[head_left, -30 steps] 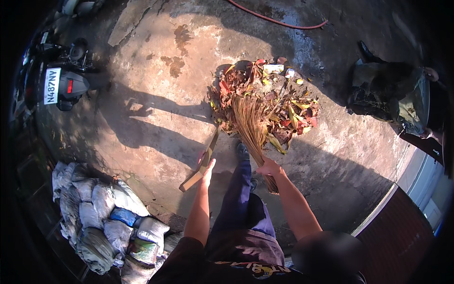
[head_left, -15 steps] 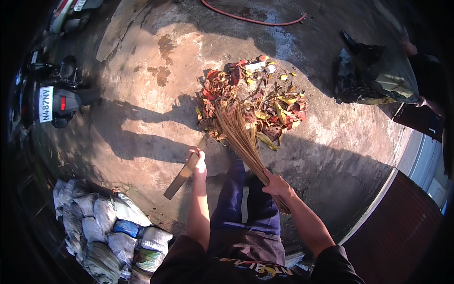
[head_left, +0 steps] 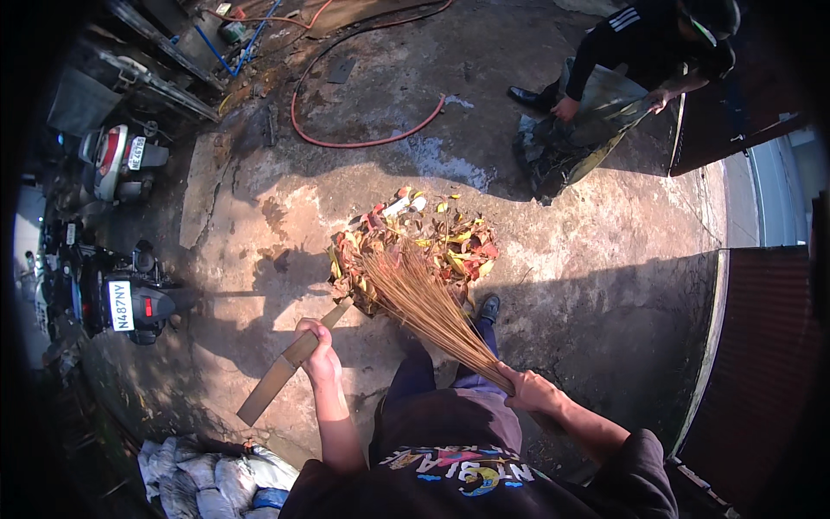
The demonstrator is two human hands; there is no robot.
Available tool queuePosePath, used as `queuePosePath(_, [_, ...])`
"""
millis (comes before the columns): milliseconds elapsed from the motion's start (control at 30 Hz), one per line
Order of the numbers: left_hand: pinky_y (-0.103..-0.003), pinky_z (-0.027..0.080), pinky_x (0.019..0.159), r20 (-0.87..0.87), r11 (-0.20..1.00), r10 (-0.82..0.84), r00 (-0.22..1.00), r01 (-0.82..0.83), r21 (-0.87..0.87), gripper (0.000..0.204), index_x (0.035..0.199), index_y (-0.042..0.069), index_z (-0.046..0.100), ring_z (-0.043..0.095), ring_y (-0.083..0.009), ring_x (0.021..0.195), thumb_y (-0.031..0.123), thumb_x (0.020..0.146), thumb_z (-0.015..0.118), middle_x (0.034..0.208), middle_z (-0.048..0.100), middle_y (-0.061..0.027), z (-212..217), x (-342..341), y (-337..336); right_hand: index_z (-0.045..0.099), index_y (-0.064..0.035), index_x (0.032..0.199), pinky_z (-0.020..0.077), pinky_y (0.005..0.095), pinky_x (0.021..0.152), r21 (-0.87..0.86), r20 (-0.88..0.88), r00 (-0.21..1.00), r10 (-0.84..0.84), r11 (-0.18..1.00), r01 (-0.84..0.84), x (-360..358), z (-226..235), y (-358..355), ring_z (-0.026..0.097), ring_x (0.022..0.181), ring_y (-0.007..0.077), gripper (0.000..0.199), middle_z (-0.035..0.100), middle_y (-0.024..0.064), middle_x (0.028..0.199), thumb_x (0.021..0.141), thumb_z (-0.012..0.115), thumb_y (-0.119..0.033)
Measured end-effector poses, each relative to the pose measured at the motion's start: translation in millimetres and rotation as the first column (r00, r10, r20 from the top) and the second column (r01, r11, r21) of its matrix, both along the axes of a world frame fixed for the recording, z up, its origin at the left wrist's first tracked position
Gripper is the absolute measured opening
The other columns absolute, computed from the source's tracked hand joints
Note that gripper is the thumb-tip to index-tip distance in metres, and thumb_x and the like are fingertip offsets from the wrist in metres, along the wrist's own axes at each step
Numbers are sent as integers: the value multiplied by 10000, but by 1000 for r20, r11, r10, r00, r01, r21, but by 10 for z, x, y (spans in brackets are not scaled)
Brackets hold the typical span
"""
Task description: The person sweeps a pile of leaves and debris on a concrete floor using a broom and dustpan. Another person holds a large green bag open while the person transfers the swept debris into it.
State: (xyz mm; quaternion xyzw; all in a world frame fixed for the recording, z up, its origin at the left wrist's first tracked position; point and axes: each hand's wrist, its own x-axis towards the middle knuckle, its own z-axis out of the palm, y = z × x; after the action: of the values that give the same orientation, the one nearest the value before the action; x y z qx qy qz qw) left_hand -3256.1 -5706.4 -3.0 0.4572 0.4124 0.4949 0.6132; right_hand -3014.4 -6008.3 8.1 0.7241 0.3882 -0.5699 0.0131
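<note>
My right hand [head_left: 531, 392] is closed round the bound end of a stick broom [head_left: 432, 313], whose bristles fan out over a pile of dry leaves [head_left: 474, 251]. The pile is red, yellow and brown, with a few pale scraps at its far edge. To the left, my left hand [head_left: 321, 348] grips a flat wooden slat [head_left: 275, 386] around its middle. The slat slants from near my left side toward the pile, its far tip at the leaves' near left edge.
At the far right a person [head_left: 635, 43] bends over, holding a large dark sack [head_left: 575, 138] in both hands. A red hose [head_left: 363, 144] curls beyond the pile. Parked motorcycles [head_left: 143, 303] line the left. Stuffed sacks [head_left: 207, 476] are heaped at lower left. A corrugated red-brown panel [head_left: 752, 363] stands at right.
The view has tilted up, showing more of the far ground and the person with the sack. Both hands still hold the broom and the slat; the broom lies more slanted across the leaves.
</note>
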Motion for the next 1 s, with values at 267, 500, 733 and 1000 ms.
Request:
queuePosePath(267, [-256, 331, 833, 36, 993, 120, 992, -120, -3, 135, 813, 87, 506, 425, -104, 839, 57, 834, 636, 841, 451, 13, 992, 1259, -239, 256, -123, 1437, 526, 450, 745, 206, 102, 995, -18, 979, -3, 1059, 412, -699, 649, 801, 383, 884, 646, 249, 825, 703, 725, -271])
queuePosePath(500, [-246, 366, 787, 87, 996, 87, 992, -89, 15, 104, 827, 94, 533, 469, -96, 791, 72, 863, 627, 792, 488, 21, 1097, 2263, -405, 258, -142, 1443, 529, 433, 714, 262, 78, 987, -138, 958, 114, 1805, 277, -960, 655, 759, 371, 893, 650, 236, 800, 675, 705, -233])
queuePosePath(733, [-248, 352, 767, 39, 996, 29, 999, -32, 85, 112, 813, 92, 529, 449, -93, 786, 106, 878, 619, 786, 473, 16, 1258, 2969, -539, 279, -151, 1438, 521, 431, 728, 256, 37, 975, -218, 946, 202, 2082, 285, -1195, 653, 769, 376, 882, 648, 244, 818, 670, 708, -211])
queuePosePath(1000, [-253, 344, 773, 57, 995, 51, 997, -55, 77, 107, 815, 87, 526, 436, -101, 794, 89, 879, 612, 791, 465, 13, 1314, 3243, -596, 268, -190, 1439, 523, 433, 743, 235, 16, 957, -288, 932, 276, 2165, 348, -1355, 653, 800, 372, 870, 651, 237, 868, 694, 715, -217])
